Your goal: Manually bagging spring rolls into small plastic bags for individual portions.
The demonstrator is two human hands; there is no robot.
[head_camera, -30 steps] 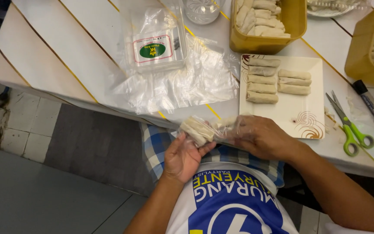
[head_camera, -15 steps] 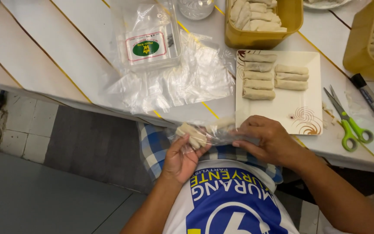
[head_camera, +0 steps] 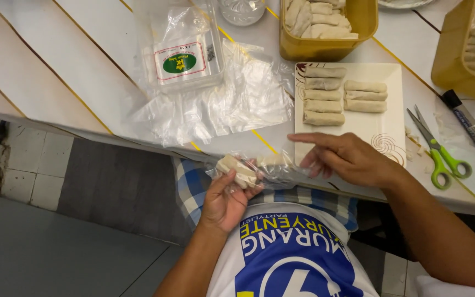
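Observation:
My left hand [head_camera: 227,199] grips a clear plastic bag [head_camera: 259,170] with pale spring rolls inside, held just below the table's front edge. My right hand [head_camera: 346,159] is at the bag's open end, fingers spread and pointing left, touching the plastic. Just beyond it lies a white rectangular plate [head_camera: 380,129] carrying several uncooked spring rolls [head_camera: 324,102] in two columns. A yellow tub [head_camera: 325,44] with more rolls stands behind the plate.
Loose clear bags [head_camera: 232,104] are spread over the white slatted table [head_camera: 45,66], with a labelled bag pack [head_camera: 182,55] on top. Green-handled scissors [head_camera: 441,154] and a black marker [head_camera: 465,118] lie right of the plate. A second yellow tub [head_camera: 468,55] is at far right.
My right hand has let go of the bag's end and opened its fingers, shifting slightly right. The bag of rolls stays in my left hand.

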